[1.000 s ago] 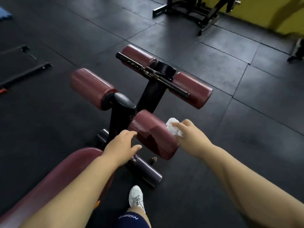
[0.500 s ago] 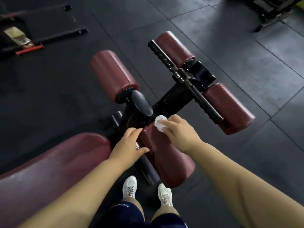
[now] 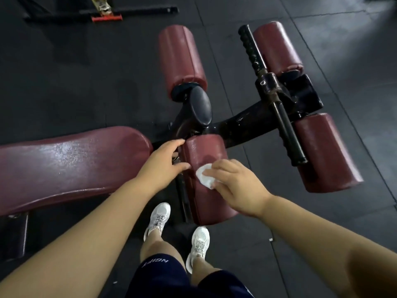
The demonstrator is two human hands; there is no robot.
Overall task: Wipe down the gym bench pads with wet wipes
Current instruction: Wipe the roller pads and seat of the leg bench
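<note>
A maroon roller pad (image 3: 206,151) lies in the middle, its top showing a damp sheen. My right hand (image 3: 236,186) presses a crumpled white wet wipe (image 3: 205,176) onto that pad, fingers curled over the wipe. My left hand (image 3: 163,162) grips the pad's left end, thumb underneath and fingers over the top edge. The long maroon bench pad (image 3: 71,164) stretches left and looks wet and glossy. Three more maroon roller pads sit beyond: one upper middle (image 3: 182,59), one upper right (image 3: 277,46), one at right (image 3: 326,153).
A black steel frame (image 3: 242,127) and a ribbed black handle bar (image 3: 272,93) join the rollers. A black end cap (image 3: 200,106) stands behind the wiped pad. My white shoes (image 3: 159,218) stand on dark rubber floor tiles. Other equipment with a red bar (image 3: 106,18) lies top left.
The view has swung down and closer over the bench. My right hand slid the wipe from the pad's far end toward its near middle. My left hand stays on the pad's left end.
</note>
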